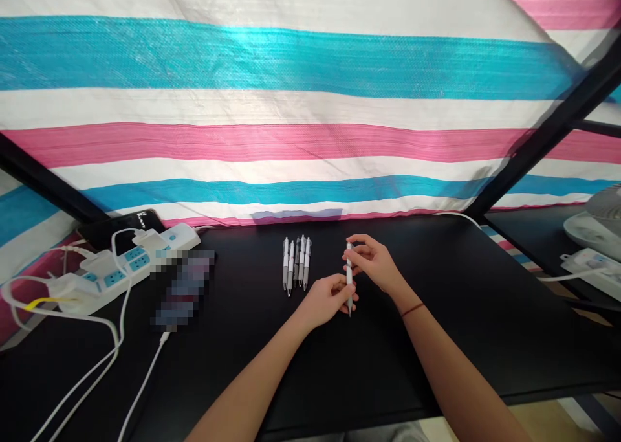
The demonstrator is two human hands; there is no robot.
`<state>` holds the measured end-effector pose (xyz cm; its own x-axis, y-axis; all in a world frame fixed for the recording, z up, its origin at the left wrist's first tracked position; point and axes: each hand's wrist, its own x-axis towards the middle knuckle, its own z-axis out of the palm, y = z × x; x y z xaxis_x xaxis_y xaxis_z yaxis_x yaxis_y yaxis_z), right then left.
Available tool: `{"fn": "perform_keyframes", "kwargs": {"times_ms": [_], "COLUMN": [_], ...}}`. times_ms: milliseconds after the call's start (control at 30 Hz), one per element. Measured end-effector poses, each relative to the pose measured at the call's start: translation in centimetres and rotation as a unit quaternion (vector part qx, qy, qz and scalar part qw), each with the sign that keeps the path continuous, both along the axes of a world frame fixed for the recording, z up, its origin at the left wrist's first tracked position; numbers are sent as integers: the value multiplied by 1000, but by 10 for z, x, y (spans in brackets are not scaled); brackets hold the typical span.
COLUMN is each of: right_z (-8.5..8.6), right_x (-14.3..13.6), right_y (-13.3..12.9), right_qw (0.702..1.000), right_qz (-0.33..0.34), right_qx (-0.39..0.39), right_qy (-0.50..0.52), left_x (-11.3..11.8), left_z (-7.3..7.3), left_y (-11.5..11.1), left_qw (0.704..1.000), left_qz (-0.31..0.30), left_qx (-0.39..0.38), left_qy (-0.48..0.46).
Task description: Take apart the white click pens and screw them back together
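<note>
Both hands hold one white pen (349,275) with a grey grip, upright in view with its tip toward me. My left hand (326,301) pinches the lower grip near the tip. Around the upper end, by the clip, the fingers of my right hand (373,263) are closed. To the left lies a row of several similar white and grey pens (291,264) side by side on the black table (388,364). One pen in that row looks darker than the others.
At the left are a white power strip (140,264) with plugs and cables, a dark box (126,227), and a blurred phone (187,290) on a charging cable (145,380). Striped sheeting (291,144) hangs behind the table. A fan (596,222) stands at the far right.
</note>
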<state>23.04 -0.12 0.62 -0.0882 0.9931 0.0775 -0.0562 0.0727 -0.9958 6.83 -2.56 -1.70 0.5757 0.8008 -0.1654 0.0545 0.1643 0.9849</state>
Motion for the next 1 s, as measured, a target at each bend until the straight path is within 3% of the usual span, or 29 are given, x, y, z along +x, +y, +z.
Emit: {"fn": "perform_keyframes", "kwargs": {"times_ms": [367,867,1000], "right_z": [0,0,-1], "right_x": [-3,-1,-4], "right_y": [-1,-1,-1], "right_qw": [1000,1000,999], "right_qz": [-6,2,-27], "right_qx": [19,20,26], "right_qy": [-5,-6,-6], "left_x": [0,1,1], "left_z": [6,0,-1], "left_y": [0,2,2], "left_qw": [1000,1000,1000], "left_qz": [-2,-4,3], "left_qx": [12,9,14], "left_qy": [1,-10,-8]}}
